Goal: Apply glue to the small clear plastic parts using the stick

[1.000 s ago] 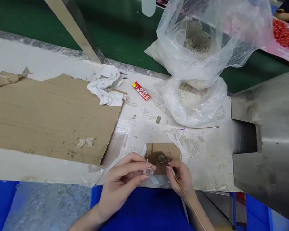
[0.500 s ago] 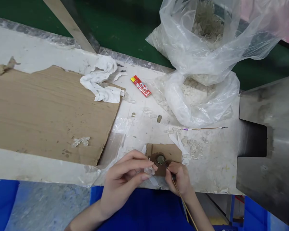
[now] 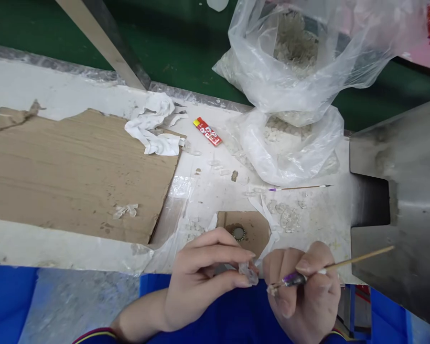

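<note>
Left hand [image 3: 204, 282] pinches a half-hidden clear piece [image 3: 250, 275], right hand [image 3: 310, 298] a wooden-handled brush [image 3: 358, 259]; the cut-off translucent plastic bag [image 3: 251, 71] holds indistinct greyish bits [image 3: 295, 45].

Through one head-worn camera, we look forward and down, from close above, at our hands [image 3: 202, 279] and the counter [image 3: 324, 215].

Brush [image 3: 293, 279] now clear of small cardboard [image 3: 255, 228]

At the worktop's [image 3: 318, 210] near edge, the left hand [image 3: 206, 279] partly hides a clear piece [image 3: 250, 274]; the right hand [image 3: 306, 291] covers part of a brush [image 3: 294, 279], whose tip is too small to make out.
</note>
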### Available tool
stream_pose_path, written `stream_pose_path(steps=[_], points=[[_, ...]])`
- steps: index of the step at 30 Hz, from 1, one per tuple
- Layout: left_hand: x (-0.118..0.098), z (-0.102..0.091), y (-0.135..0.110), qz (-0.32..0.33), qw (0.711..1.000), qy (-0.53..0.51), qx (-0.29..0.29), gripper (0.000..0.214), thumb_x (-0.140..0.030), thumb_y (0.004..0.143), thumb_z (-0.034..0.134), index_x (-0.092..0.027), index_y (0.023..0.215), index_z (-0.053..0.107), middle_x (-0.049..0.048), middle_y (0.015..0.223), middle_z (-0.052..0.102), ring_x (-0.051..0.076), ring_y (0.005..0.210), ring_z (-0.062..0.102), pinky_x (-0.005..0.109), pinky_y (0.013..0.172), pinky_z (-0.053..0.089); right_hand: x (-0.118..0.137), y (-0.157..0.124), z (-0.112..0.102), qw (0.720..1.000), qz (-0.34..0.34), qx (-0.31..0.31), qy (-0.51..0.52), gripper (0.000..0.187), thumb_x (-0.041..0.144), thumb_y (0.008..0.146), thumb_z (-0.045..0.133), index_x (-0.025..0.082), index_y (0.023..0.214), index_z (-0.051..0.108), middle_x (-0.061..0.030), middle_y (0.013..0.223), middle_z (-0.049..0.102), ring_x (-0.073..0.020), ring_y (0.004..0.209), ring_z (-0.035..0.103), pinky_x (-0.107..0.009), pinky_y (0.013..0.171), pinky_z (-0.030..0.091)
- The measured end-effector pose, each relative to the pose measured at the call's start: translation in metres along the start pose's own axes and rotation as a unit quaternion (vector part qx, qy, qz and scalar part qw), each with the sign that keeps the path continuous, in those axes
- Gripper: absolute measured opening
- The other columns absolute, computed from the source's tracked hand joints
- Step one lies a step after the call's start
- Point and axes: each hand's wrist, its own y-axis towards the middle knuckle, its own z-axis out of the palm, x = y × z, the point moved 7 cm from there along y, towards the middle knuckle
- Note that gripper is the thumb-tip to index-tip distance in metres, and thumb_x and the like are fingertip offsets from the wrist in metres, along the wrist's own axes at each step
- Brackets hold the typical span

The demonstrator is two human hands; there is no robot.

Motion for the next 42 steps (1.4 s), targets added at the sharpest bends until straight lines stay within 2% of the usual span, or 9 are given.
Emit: stream_pose_path(steps=[5,14,23,28,30,33,36,39,42], points=[[-0.009,0.000,0.000,0.044,0.997,0.067,0.013,0.016,-0.033,0.089,0.085,-0.028,0.104,0.088,0.0026,0.074,0.077,0.013,0.058,0.071,0.018,0.052,0.061,0.002,0.000,0.020,0.996,0.005,0.038,0.082,0.021,0.042,0.107,0.055,0.032,0.091,0.066,0.0116,0.048,0.034,-0.0092,0.038,0.021,-0.018,0.040,0.032],[-0.023,-0.001,-0.003,0.103,0.986,0.126,0.024,0.016,-0.032,0.093,0.081,-0.024,0.105,0.087,0.0036,0.074,0.078,0.014,0.058,0.075,0.018,0.052,0.063,0.004,-0.005,0.017,0.999,0.005,0.044,0.019,0.021,0.044,0.106,0.058,0.030,0.090,0.062,0.0111,0.053,0.038,-0.0082,0.039,0.027,-0.019,0.041,0.034],[-0.024,0.001,-0.001,0.101,0.987,0.122,0.018,0.017,-0.033,0.092,0.082,-0.028,0.107,0.087,0.0035,0.073,0.079,0.015,0.056,0.075,0.019,0.049,0.063,0.004,-0.007,0.017,0.998,-0.024,0.048,-0.013,0.017,0.042,0.106,0.058,0.031,0.094,0.062,0.0107,0.054,0.035,-0.0090,0.038,0.026,-0.019,0.039,0.031],[-0.021,-0.002,-0.001,0.087,0.993,0.082,0.008,0.020,-0.031,0.089,0.085,-0.031,0.108,0.087,0.0026,0.073,0.078,0.015,0.057,0.075,0.019,0.052,0.064,0.006,-0.001,0.015,0.997,-0.041,0.051,0.044,0.020,0.042,0.108,0.053,0.035,0.098,0.069,0.0114,0.051,0.032,-0.0082,0.036,0.020,-0.018,0.037,0.033],[-0.017,-0.002,-0.001,0.070,0.996,0.054,0.007,0.024,-0.030,0.088,0.086,-0.034,0.111,0.086,0.0023,0.075,0.078,0.015,0.058,0.077,0.020,0.053,0.065,0.008,0.002,0.007,0.996,-0.074,0.026,0.033,0.019,0.043,0.107,0.055,0.037,0.101,0.073,0.0105,0.051,0.039,-0.0086,0.035,0.026,-0.019,0.038,0.037],[-0.014,0.000,-0.003,0.061,0.998,0.029,0.014,0.025,-0.030,0.088,0.086,-0.035,0.113,0.086,0.0027,0.076,0.078,0.016,0.060,0.078,0.021,0.055,0.066,0.007,0.004,-0.003,0.994,-0.105,0.003,-0.018,0.019,0.041,0.106,0.057,0.038,0.108,0.076,0.0030,0.065,0.064,-0.0124,0.043,0.049,-0.025,0.044,0.049],[-0.014,0.000,-0.002,0.069,0.997,0.028,0.011,0.022,-0.032,0.088,0.085,-0.034,0.110,0.087,0.0022,0.074,0.077,0.015,0.060,0.075,0.021,0.055,0.064,0.000,0.008,-0.004,0.993,-0.064,0.050,-0.088,0.015,0.037,0.103,0.064,0.031,0.102,0.079,-0.0038,0.083,0.074,-0.0156,0.060,0.062,-0.029,0.055,0.055],[-0.016,0.000,0.001,0.080,0.996,0.033,0.010,0.020,-0.035,0.088,0.085,-0.035,0.108,0.087,-0.0003,0.069,0.070,0.014,0.058,0.069,0.021,0.054,0.062,-0.010,0.009,0.002,0.980,0.005,0.139,-0.144,0.016,0.040,0.096,0.074,0.027,0.088,0.079,-0.0034,0.079,0.069,-0.0174,0.067,0.062,-0.031,0.061,0.054],[-0.017,0.001,0.003,0.086,0.995,0.042,0.019,0.020,-0.036,0.089,0.084,-0.034,0.108,0.087,-0.0015,0.065,0.065,0.012,0.056,0.064,0.020,0.052,0.058,-0.015,0.009,0.004,0.982,0.032,0.163,-0.092,0.020,0.043,0.094,0.076,0.027,0.082,0.079,-0.0008,0.073,0.063,-0.0163,0.065,0.058,-0.030,0.060,0.050]])
